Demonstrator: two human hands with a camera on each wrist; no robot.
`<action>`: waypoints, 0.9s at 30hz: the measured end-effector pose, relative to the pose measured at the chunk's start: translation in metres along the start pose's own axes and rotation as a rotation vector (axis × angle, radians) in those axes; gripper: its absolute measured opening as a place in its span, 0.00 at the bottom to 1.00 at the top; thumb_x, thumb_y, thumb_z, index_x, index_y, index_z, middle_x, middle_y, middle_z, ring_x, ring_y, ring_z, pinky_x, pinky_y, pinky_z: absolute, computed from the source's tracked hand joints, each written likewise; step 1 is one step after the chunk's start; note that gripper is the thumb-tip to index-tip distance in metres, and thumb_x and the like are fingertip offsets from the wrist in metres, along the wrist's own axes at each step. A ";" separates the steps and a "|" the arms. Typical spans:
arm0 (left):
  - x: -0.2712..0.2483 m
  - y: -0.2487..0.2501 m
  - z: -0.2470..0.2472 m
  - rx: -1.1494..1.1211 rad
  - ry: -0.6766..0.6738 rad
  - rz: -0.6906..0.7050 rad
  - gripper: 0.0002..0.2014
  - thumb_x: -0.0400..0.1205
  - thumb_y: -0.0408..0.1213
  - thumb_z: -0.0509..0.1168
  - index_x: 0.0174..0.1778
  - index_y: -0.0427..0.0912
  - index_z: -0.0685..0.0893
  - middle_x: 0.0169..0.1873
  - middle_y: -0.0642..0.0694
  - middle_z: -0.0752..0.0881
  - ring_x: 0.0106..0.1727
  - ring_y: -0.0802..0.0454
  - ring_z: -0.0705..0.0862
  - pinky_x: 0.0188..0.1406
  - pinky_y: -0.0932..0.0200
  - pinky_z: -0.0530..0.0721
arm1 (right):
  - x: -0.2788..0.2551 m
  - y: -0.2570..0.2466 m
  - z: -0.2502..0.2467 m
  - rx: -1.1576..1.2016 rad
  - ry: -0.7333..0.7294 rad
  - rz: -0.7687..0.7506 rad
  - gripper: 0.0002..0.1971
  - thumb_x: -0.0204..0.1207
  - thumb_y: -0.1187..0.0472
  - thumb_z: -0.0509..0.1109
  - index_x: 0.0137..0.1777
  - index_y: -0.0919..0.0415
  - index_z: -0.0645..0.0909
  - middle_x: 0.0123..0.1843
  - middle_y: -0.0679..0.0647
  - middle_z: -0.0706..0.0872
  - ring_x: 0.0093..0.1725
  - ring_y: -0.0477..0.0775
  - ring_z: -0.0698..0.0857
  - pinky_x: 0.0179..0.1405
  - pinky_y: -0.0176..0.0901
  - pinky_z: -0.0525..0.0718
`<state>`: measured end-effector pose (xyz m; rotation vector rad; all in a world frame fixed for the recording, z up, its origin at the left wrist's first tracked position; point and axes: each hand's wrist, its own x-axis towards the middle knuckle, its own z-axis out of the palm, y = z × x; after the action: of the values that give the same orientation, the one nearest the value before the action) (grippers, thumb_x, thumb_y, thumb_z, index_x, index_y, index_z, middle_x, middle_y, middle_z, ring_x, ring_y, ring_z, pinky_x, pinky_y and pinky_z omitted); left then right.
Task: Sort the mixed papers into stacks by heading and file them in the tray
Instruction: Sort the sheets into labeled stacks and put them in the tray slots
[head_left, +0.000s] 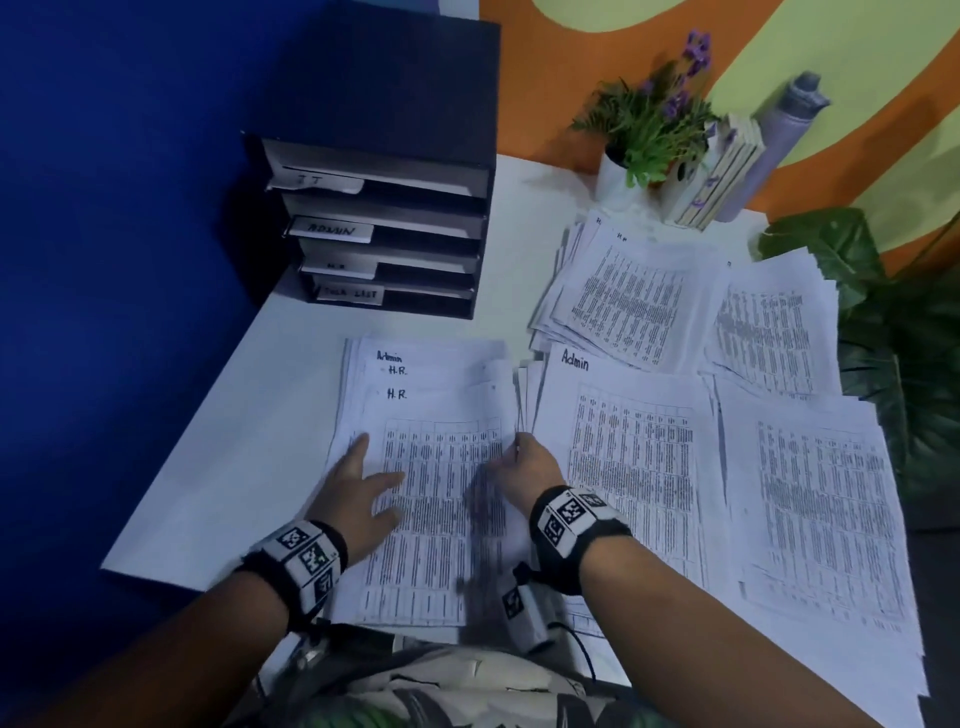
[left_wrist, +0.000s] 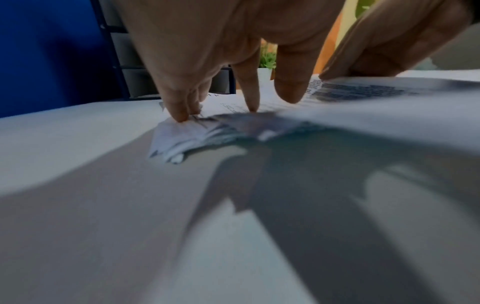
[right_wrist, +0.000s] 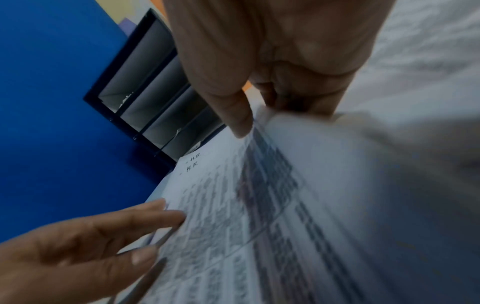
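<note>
Head view: the tray (head_left: 384, 228) stands beyond the left hand (head_left: 358, 493), whose straight, spread fingers (left_wrist: 250, 90) press the H.R. stack (head_left: 431, 467). Just right, the right hand (head_left: 530, 467) pinches that stack's raised edge between thumb (right_wrist: 233, 111) and curled fingers, the Admin stack (head_left: 628, 467) beside it.

Potted purple-flowered plant (head_left: 649, 130), books (head_left: 719, 174), grey roll (head_left: 779, 140) at desk's far edge.

White papers (head_left: 426, 493) bear dense black tables; the tray (head_left: 384, 104) is black, the wall (head_left: 104, 208) blue.
</note>
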<state>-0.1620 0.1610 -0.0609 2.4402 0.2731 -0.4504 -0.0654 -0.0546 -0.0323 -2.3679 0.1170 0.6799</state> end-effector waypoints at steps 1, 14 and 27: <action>0.000 -0.001 -0.003 -0.029 0.031 -0.009 0.24 0.80 0.45 0.70 0.73 0.51 0.78 0.85 0.46 0.47 0.85 0.48 0.51 0.83 0.51 0.55 | 0.001 -0.001 0.004 0.019 0.010 0.016 0.08 0.77 0.62 0.68 0.49 0.61 0.70 0.45 0.56 0.80 0.47 0.59 0.82 0.42 0.45 0.80; 0.023 0.008 -0.045 -0.128 0.003 -0.250 0.23 0.85 0.44 0.60 0.70 0.30 0.76 0.73 0.34 0.75 0.72 0.38 0.75 0.72 0.49 0.71 | 0.002 -0.004 -0.031 0.398 0.307 0.083 0.08 0.79 0.69 0.68 0.56 0.66 0.79 0.47 0.61 0.81 0.45 0.55 0.84 0.50 0.50 0.87; 0.020 0.003 -0.045 -0.569 0.228 -0.317 0.24 0.74 0.43 0.76 0.65 0.48 0.78 0.59 0.51 0.84 0.60 0.45 0.83 0.64 0.45 0.81 | 0.005 0.005 -0.027 0.538 0.166 0.096 0.11 0.78 0.57 0.72 0.50 0.67 0.83 0.36 0.58 0.82 0.36 0.56 0.81 0.39 0.48 0.82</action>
<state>-0.1311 0.1883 -0.0329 1.8879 0.7796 -0.1870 -0.0502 -0.0745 -0.0204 -1.9011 0.4326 0.4253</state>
